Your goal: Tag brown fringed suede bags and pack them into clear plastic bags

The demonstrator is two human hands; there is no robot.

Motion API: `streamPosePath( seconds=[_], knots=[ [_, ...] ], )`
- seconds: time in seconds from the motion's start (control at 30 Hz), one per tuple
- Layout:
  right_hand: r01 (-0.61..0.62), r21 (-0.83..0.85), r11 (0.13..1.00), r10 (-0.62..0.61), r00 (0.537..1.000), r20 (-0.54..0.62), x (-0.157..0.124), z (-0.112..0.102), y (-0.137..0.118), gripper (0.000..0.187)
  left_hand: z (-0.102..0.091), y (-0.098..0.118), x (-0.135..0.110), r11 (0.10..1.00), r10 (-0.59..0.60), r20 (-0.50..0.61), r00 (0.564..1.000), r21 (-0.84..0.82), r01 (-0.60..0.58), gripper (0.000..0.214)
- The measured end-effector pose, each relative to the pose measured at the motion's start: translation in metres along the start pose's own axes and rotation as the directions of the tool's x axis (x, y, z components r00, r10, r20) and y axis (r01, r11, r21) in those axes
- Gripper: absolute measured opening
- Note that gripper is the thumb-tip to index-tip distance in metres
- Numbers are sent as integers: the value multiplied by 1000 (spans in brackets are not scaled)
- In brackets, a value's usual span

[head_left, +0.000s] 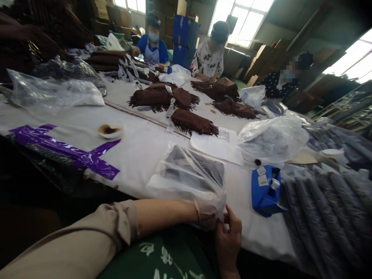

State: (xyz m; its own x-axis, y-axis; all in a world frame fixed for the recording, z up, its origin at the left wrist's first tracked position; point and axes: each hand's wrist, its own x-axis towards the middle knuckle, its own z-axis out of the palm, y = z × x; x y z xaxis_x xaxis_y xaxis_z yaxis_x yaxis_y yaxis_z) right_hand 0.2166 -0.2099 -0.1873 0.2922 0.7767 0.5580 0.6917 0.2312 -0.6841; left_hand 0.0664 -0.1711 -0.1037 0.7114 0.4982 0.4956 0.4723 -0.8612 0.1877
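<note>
A clear plastic bag with a dark, flat folded item inside lies on the white-covered table in front of me. My left hand reaches across from the left to the bag's near right corner. Plastic film covers part of that hand, and its fingers are mostly hidden. At the same corner my right hand pinches the edge of the bag between thumb and fingers. To the right of the bag stands a blue tape dispenser.
Brown fringed bundles lie mid-table. Purple tape and a small stained dish are at left. Bagged grey items are stacked at right, near a large plastic bag. Several people work along the far side.
</note>
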Motion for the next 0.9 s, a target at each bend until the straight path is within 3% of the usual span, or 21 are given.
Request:
streamPosePath(
  seconds=[0.07,0.13,0.2,0.27,0.37,0.43,0.5,0.57,0.63,0.7,0.8,0.9],
  knots=[
    [-75,15,997,74,996,43,2,0,4,54,-9,-5,-13,1000,4,31,1000,0,-4,29],
    [-73,29,997,70,994,86,5,1,7,61,-27,-16,-31,995,104,56,993,1,-104,35],
    [14,28,1000,-16,996,92,6,4,7,63,-53,-30,-52,967,250,61,966,26,-252,29],
    [125,7,992,-125,988,86,6,6,6,60,-79,-45,-72,952,279,42,959,119,-283,30],
    [270,-29,962,-265,957,120,6,4,11,56,-103,-65,-91,952,-6,7,1000,307,3,50],
    [352,-53,934,-341,927,157,9,0,19,55,-106,-77,-96,921,-190,-17,982,344,184,60],
    [421,-53,905,-401,890,217,14,-6,28,54,-103,-89,-96,906,-286,-46,957,313,285,63],
    [464,-22,886,-437,850,294,20,-12,36,53,-100,-100,-97,912,-298,-56,953,277,302,57],
    [480,32,877,-457,810,367,25,-16,40,55,-101,-108,-104,942,-231,9,973,254,221,50],
    [467,101,879,-458,762,459,29,-19,41,59,-104,-114,-117,973,-131,176,976,209,93,51],
    [401,178,899,-416,649,637,37,-19,36,65,-109,-118,-134,992,-83,419,904,123,34,66],
    [341,166,925,-335,533,777,50,-18,31,77,-106,-123,-131,988,-152,508,848,92,121,77]
  ],
)
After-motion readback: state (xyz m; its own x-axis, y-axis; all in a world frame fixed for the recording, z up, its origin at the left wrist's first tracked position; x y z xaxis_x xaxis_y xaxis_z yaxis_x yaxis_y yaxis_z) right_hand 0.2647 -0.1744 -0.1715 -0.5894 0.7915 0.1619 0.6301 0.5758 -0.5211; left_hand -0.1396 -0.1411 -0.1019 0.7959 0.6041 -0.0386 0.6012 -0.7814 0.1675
